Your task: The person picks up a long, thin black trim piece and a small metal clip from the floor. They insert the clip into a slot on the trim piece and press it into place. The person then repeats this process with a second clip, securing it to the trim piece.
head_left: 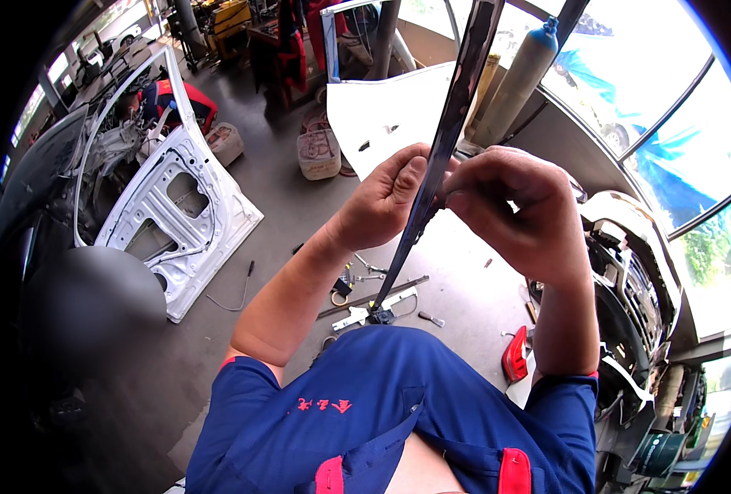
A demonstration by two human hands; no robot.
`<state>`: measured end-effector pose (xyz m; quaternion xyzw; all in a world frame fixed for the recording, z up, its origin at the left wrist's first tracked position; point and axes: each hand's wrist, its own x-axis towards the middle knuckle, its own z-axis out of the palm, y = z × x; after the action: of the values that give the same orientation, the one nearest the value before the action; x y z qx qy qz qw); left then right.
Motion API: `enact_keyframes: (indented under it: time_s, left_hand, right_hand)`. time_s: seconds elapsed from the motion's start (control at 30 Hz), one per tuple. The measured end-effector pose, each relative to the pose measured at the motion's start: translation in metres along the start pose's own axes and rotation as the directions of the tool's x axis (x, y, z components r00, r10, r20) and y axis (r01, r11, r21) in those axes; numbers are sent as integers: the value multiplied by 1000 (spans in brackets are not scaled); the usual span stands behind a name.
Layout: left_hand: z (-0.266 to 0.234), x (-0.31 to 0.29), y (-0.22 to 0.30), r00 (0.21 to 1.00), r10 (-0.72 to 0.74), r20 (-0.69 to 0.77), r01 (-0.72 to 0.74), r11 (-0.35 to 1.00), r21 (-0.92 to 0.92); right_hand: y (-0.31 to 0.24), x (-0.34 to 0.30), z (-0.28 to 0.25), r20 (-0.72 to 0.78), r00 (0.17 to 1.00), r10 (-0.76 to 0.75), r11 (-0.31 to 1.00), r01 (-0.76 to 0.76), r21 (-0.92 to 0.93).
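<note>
A long, narrow dark trim strip [441, 156] stands steeply tilted in front of me, running from the top edge of the view down toward the floor parts. My left hand [388, 196] is closed round its left side, thumb pressed on the surface. On the opposite edge, at about the same height, my right hand [509, 206] pinches the strip with curled fingers. Part of that grip is hidden, and a small shiny piece shows behind the knuckles. Behind the strip is a white car panel [365, 115] with small dark openings.
A white door shell [192, 222] stands at left, near a person [176, 103] bending at a car. Hand tools, a metal rail [357, 316] and a red tail lamp [514, 356] lie on the floor. A tall gas cylinder [520, 78] and a bumper [637, 247] are at right.
</note>
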<state>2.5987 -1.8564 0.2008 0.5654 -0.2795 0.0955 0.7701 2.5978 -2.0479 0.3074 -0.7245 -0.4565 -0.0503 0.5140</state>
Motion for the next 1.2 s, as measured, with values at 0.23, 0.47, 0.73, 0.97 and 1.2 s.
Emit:
enact_keyframes:
  time_s: [0.23, 0.47, 0.73, 0.97, 1.2]
  left_hand:
    - [-2, -2, 10, 998, -20, 65, 26, 995, -91]
    - [1, -2, 13, 992, -75, 106, 97, 971, -220]
    - [2, -1, 13, 991, -52, 120, 74, 979, -189]
    - [-2, 0, 7, 981, -59, 182, 100, 969, -224]
    - [7, 1, 15, 989, -65, 130, 95, 968, -234]
  right_hand:
    - [-9, 9, -2, 43, 996, -74, 977, 81, -200]
    - [-9, 15, 5, -22, 992, -128, 946, 115, -303]
    - [-15, 17, 2, -30, 991, -130, 935, 112, -337]
    - [-14, 18, 0, -62, 988, -142, 910, 106, -402]
    - [-12, 17, 2, -70, 977, -199, 839, 133, -527]
